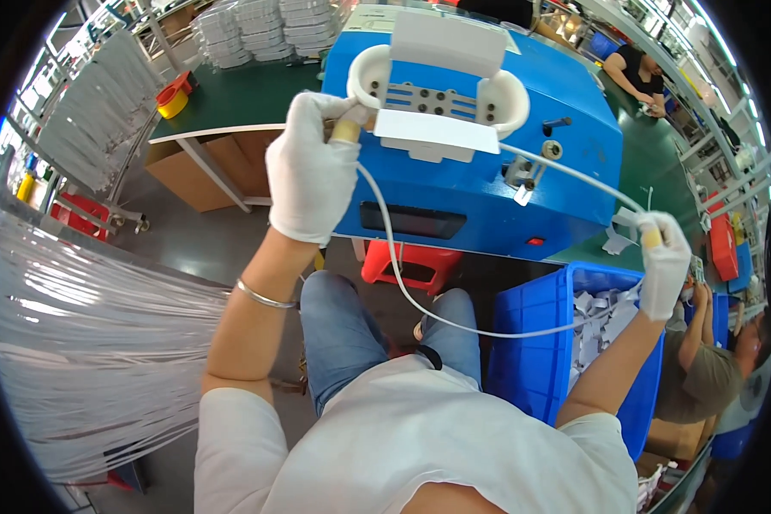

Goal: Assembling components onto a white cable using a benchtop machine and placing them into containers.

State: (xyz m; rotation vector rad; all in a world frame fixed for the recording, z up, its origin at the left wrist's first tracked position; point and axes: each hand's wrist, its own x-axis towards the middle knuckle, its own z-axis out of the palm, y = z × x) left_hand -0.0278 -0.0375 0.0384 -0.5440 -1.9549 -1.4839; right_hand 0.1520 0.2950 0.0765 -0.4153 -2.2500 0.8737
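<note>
My left hand (313, 171), in a white glove with a yellowish cover on the thumb, is closed in a pinch beside the left white rounded guide (364, 73) of a blue machine (574, 111). A white cable (394, 248) comes out from under it and sags in a long loop over my lap. Out to the right, my right hand (664, 261), gloved the same way, pinches the cable. Another stretch of cable (574, 171) runs taut from the machine's right guide (510, 103) to that hand. White card flaps (437, 133) stand around the machine's slotted metal plate (433, 101).
Below my right arm stands a blue bin (531, 343) holding white scraps. Many white cables (103, 343) hang at the left. Stacked white trays (257, 30) and a red-yellow tape dispenser (173, 96) sit on the green bench (231, 94). A red stool (411, 265) is under the machine; other people work at right.
</note>
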